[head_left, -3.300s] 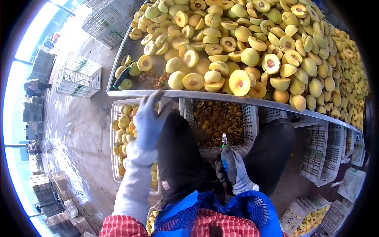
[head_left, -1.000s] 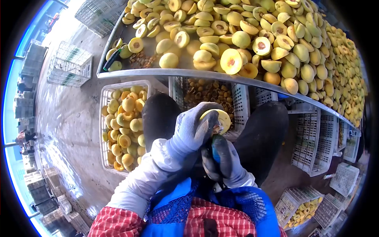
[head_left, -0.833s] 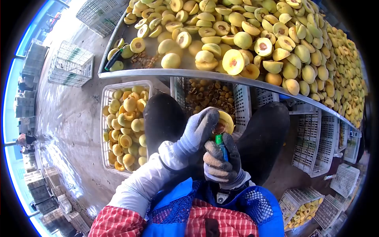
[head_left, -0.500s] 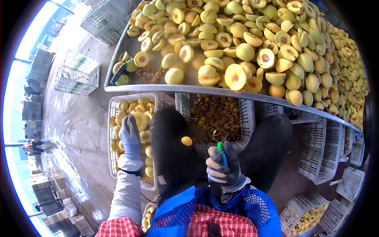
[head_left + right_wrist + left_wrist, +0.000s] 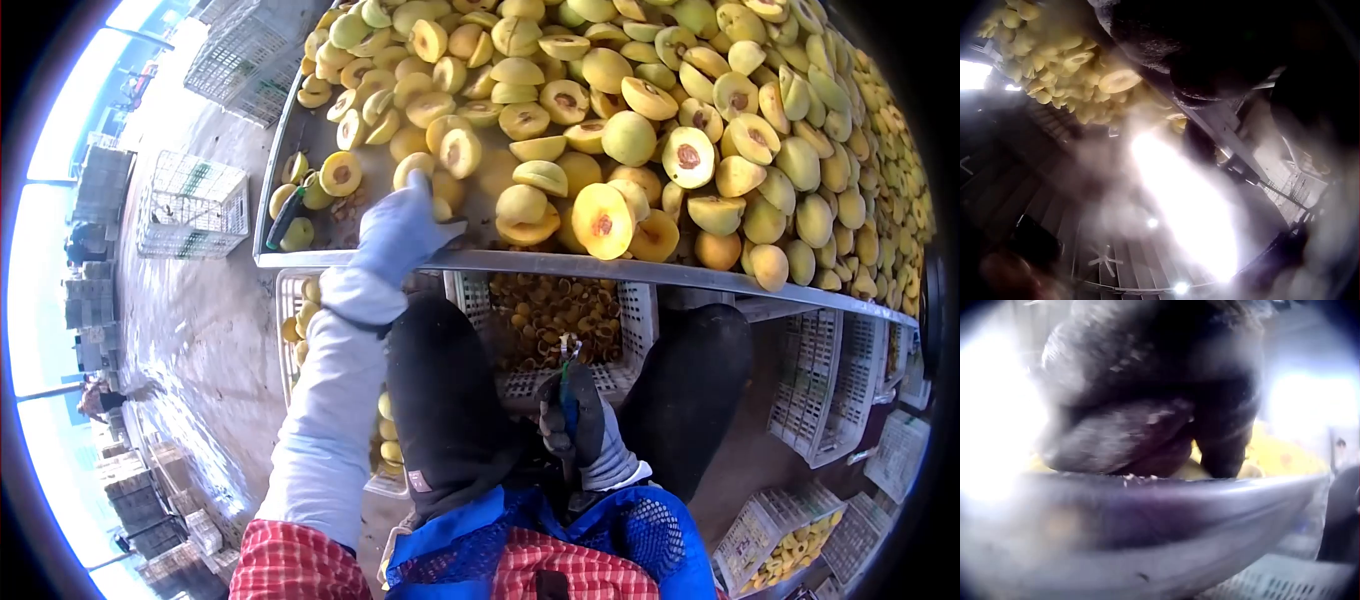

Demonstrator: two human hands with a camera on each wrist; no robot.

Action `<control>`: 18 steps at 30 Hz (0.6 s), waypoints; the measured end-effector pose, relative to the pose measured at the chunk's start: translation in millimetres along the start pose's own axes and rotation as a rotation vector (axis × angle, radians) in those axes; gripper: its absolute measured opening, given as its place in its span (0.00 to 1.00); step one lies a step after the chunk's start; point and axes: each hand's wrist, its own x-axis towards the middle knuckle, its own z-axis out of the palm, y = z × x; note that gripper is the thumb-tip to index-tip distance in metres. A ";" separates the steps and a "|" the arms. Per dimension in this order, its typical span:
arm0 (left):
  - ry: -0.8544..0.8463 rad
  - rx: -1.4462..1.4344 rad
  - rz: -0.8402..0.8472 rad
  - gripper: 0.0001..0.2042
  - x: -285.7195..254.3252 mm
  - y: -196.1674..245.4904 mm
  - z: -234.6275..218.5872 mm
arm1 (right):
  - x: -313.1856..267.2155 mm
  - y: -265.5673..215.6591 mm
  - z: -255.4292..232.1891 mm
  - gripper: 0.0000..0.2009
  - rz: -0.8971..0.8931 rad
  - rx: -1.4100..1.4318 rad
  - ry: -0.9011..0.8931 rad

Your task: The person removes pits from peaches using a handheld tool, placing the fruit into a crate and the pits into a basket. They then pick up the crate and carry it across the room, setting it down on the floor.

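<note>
My gloved left hand (image 5: 396, 232) reaches over the metal front edge of the table (image 5: 480, 261), index finger extended and thumb spread, close to a yellow peach half (image 5: 441, 208). In the left wrist view its dark-coated fingers (image 5: 1122, 434) hang just behind the rim, hiding most of the fruit there. My gloved right hand (image 5: 592, 432) grips the blue-green handle of a pitting knife (image 5: 569, 388) between my knees. Its looped metal tip points up and away from me. In the right wrist view the dark fingers are mostly in shadow.
Many peach halves (image 5: 603, 222) heap across the table. Another green-and-black handled tool (image 5: 288, 215) lies at its left corner. Below stand a crate of pits and scraps (image 5: 640, 322) and a crate of pitted halves (image 5: 290, 375), partly behind my left arm. More crates (image 5: 825, 385) stand right.
Both hands worked on a peach half with the pitting knife. My left hand then went to the left crate and now reaches onto the table. A small yellow piece over my left leg is gone.
</note>
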 end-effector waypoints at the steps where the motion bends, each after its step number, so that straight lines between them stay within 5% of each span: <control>1: 0.087 -0.408 0.084 0.32 -5.7 -12.8 12.0 | -0.3 -2.6 0.5 0.24 -0.025 -0.018 0.016; 2: 0.171 -0.818 0.166 0.29 -15.2 -21.4 26.3 | -0.5 -6.3 1.8 0.24 -0.052 -0.037 0.033; 3: 0.071 -1.419 0.186 0.24 -38.7 -8.8 26.1 | -4.7 -12.4 9.2 0.22 -0.117 -0.044 -0.031; 6: -0.016 -1.690 0.347 0.33 -96.7 21.5 43.0 | -23.6 -29.8 42.7 0.14 -0.257 -0.172 -0.120; 8: -0.072 -1.721 0.256 0.32 -126.7 52.5 42.7 | -29.5 -32.2 56.5 0.08 -0.305 -0.378 -0.058; 10: 0.140 -1.405 0.200 0.24 -144.6 76.1 39.2 | -10.7 -16.1 44.3 0.06 -1.105 -0.922 0.066; 13: 0.219 -1.549 0.036 0.17 -160.4 91.6 39.5 | -25.5 -20.6 44.2 0.09 -0.820 -0.892 0.152; 14: 0.204 -1.611 -0.053 0.16 -164.0 97.2 32.0 | -26.2 -17.9 40.8 0.09 -0.856 -0.912 0.146; 18: 0.382 -1.111 0.208 0.14 -170.5 96.6 26.6 | -26.5 -2.6 32.4 0.12 -1.043 -0.992 0.171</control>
